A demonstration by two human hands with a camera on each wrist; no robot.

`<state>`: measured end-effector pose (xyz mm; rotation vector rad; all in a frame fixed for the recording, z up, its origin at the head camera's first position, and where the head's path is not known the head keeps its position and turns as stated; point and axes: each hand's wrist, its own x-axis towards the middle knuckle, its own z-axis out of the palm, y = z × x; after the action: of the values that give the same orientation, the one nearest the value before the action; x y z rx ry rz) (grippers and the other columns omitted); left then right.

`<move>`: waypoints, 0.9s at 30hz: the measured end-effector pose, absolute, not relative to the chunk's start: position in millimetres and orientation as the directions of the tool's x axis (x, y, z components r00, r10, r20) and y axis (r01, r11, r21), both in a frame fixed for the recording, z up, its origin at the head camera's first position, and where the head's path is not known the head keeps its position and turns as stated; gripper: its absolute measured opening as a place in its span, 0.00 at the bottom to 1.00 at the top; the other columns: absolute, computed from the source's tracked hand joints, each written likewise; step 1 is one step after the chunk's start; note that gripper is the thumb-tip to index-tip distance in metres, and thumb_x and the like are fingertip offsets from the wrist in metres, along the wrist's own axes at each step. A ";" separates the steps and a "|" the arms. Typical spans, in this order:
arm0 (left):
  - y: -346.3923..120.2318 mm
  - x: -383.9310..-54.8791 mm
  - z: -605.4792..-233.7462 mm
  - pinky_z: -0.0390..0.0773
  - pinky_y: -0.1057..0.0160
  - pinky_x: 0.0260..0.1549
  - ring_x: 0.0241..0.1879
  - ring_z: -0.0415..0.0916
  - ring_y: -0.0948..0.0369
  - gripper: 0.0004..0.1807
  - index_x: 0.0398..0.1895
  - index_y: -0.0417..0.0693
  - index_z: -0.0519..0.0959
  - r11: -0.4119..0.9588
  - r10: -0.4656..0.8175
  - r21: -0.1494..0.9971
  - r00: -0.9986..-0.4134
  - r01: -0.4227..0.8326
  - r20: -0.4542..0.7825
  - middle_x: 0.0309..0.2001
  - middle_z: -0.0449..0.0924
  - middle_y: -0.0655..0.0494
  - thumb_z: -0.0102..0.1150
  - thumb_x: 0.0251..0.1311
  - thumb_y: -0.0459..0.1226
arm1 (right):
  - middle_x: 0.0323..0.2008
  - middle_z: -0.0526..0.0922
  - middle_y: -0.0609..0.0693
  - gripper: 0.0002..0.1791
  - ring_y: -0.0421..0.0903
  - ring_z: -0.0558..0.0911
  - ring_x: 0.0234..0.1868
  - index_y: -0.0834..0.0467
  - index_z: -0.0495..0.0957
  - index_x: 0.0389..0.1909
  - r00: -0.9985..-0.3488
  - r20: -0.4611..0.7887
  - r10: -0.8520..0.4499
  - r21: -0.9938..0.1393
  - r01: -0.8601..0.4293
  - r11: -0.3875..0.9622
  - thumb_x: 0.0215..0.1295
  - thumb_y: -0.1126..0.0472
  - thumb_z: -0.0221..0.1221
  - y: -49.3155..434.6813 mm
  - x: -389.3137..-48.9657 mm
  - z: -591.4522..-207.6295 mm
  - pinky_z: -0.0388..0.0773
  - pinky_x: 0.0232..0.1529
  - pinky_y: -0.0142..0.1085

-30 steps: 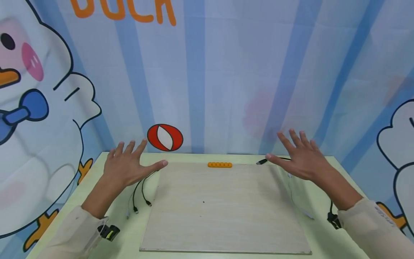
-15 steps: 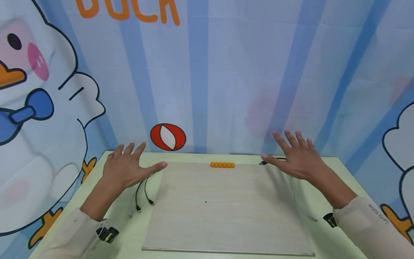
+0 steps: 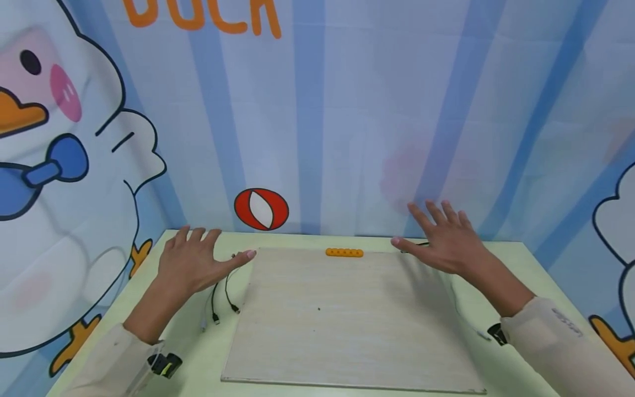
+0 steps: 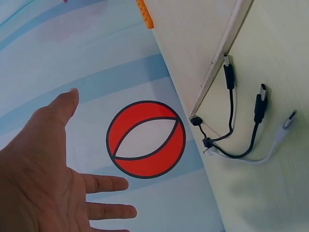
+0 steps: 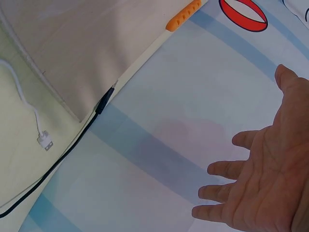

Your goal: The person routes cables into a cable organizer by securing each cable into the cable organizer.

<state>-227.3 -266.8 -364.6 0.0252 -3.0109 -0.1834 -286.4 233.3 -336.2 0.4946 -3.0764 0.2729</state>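
My left hand (image 3: pixel 190 263) hovers over the table's left side with fingers spread, holding nothing. Below it lie short cables with black plugs (image 4: pixel 260 104) and a white plug (image 4: pixel 287 121), bunched beside the board. Over the right back of the table, my right hand (image 3: pixel 448 242) is also spread and bare. Near it in the right wrist view lie a black cable (image 5: pixel 72 145) along the back edge and a white USB plug (image 5: pixel 45 140). Between the hands is a pale wooden board (image 3: pixel 357 325). An orange strip with small holes (image 3: pixel 344 252) sits at its back edge.
The pale green table (image 3: pixel 188 364) ends at a blue striped curtain (image 3: pixel 357 110) printed with a duck and a red-and-white ball (image 3: pixel 278 209). Black wrist devices (image 3: pixel 165 364) are strapped at both cuffs.
The scene has shifted slightly right in the head view. My right hand has moved a little left, partly covering the black plug behind it. My left hand has stayed nearly in place.
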 end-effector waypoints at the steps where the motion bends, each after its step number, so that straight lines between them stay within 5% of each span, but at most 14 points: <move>1: -267.2 -227.0 -365.6 0.66 0.19 0.74 0.81 0.59 0.24 0.64 0.80 0.37 0.73 0.992 -0.024 0.123 -0.992 -0.008 0.126 0.79 0.70 0.25 0.46 0.65 0.84 | 0.92 0.43 0.70 0.59 0.79 0.39 0.91 0.47 0.43 0.95 -0.949 0.043 -0.311 -0.166 -0.314 0.935 0.77 0.18 0.49 231.8 -286.9 -337.0 0.36 0.85 0.80; 16: -271.8 -216.1 -375.9 0.68 0.21 0.73 0.79 0.63 0.24 0.49 0.69 0.39 0.79 0.988 0.006 0.150 -0.992 0.026 0.130 0.72 0.77 0.29 0.51 0.74 0.74 | 0.91 0.49 0.70 0.58 0.79 0.45 0.90 0.49 0.48 0.94 -0.935 0.048 -0.350 -0.138 -0.353 0.925 0.77 0.19 0.49 208.7 -286.2 -347.3 0.42 0.85 0.79; 24: -272.1 -212.5 -376.8 0.80 0.28 0.59 0.53 0.83 0.36 0.43 0.65 0.39 0.81 0.992 0.020 0.124 -0.991 0.036 0.129 0.54 0.85 0.35 0.56 0.75 0.70 | 0.91 0.49 0.69 0.57 0.78 0.44 0.91 0.48 0.48 0.94 -0.930 0.049 -0.363 -0.135 -0.366 0.921 0.78 0.20 0.50 200.2 -288.6 -353.9 0.41 0.86 0.78; 27: -272.3 -210.8 -377.5 0.77 0.27 0.62 0.54 0.83 0.35 0.42 0.65 0.39 0.81 0.992 0.023 0.119 -0.992 0.037 0.120 0.53 0.86 0.35 0.57 0.76 0.69 | 0.91 0.49 0.69 0.56 0.78 0.45 0.91 0.48 0.49 0.94 -0.928 0.046 -0.369 -0.140 -0.372 0.918 0.78 0.19 0.49 196.6 -288.2 -354.9 0.42 0.86 0.78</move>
<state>-210.8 -272.3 -377.5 -0.0453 -3.0166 -0.1832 -288.2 196.6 -354.9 0.5906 -3.0577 0.2282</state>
